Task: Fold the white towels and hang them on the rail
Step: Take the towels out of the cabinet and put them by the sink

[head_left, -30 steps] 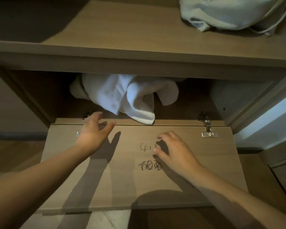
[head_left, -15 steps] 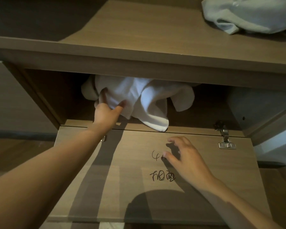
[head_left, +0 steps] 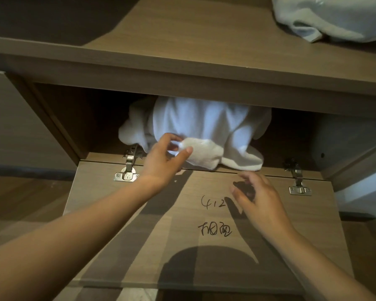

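A crumpled heap of white towels point(head_left: 206, 124) fills the open cabinet compartment under the wooden shelf. My left hand point(head_left: 163, 159) pinches a fold of towel point(head_left: 201, 153) between thumb and fingers at the front lip of the compartment. My right hand point(head_left: 256, 194) hovers over the lowered cabinet door point(head_left: 308, 224), fingers loosely curled and holding nothing, just below the towel's hanging edge. No rail is in view.
The flap door lies folded down on two metal hinges point(head_left: 127, 172) and carries handwritten marks point(head_left: 214, 216). On the shelf top point(head_left: 182, 40) above, a pale grey-white cloth bundle point(head_left: 330, 18) lies at the far right. Wooden floor shows at left.
My left hand reached into the compartment, took hold of the towel and drew a fold toward the front. My right hand moved up toward the towel's edge. The view shifted closer.
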Motion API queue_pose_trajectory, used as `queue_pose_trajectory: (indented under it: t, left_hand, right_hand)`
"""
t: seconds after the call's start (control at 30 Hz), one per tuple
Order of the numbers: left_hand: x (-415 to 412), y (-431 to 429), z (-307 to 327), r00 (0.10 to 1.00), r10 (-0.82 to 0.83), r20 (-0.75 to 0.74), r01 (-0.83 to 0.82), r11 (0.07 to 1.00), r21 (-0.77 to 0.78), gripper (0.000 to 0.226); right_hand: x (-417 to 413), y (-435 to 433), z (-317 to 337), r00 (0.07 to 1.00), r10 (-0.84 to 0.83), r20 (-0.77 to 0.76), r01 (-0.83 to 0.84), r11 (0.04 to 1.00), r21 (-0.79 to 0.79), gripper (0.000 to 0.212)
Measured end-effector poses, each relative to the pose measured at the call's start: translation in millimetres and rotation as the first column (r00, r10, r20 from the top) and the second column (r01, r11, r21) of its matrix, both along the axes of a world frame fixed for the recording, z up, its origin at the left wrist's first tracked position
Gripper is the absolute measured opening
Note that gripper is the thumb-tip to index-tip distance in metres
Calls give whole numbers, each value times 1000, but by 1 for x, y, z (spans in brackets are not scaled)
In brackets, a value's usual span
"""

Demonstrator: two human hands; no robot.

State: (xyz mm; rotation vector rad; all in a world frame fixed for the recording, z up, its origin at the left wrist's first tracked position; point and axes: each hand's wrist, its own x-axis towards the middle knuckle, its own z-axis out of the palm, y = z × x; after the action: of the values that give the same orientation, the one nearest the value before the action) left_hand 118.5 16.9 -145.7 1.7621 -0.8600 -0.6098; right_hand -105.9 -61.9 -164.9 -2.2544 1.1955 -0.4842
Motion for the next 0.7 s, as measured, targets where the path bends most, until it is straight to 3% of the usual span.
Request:
queue_pose_trajectory:
  t: [0.1,0.23,0.4,0.47,0.53,0.6,0.7]
  left_hand:
    - [11,2,-3,971,155,181,-164,986,35,33]
    - [20,-6,-7,907,287,308,-353,917,186,83]
    - [30,-15,3,972,150,183,-214,889,405,99]
    - [33,-18,8,983,110,146,-160,908,387,76]
    - [32,-19,7,987,131,90,-152,940,305,68]
    - [26,-19,9,990,137,33,-141,961,239,86]
    - [12,-17,10,993,99,61,-110,975,193,85]
  right_hand:
    - [-7,-8,2,998,-57,20,57,998,-5,50]
    - [-7,-14,3,998,-54,44,54,998,-19,58]
    - [17,-33,14,991,-67,115,59,996,72,88]
    - [32,-41,19,984,-109,141,83,980,182,95]
    - [45,-48,21,971,-155,180,100,954,283,78]
    - [52,-51,19,948,-199,247,99,926,363,55]
    - [49,-58,14,905,-273,326,123,902,415,50]
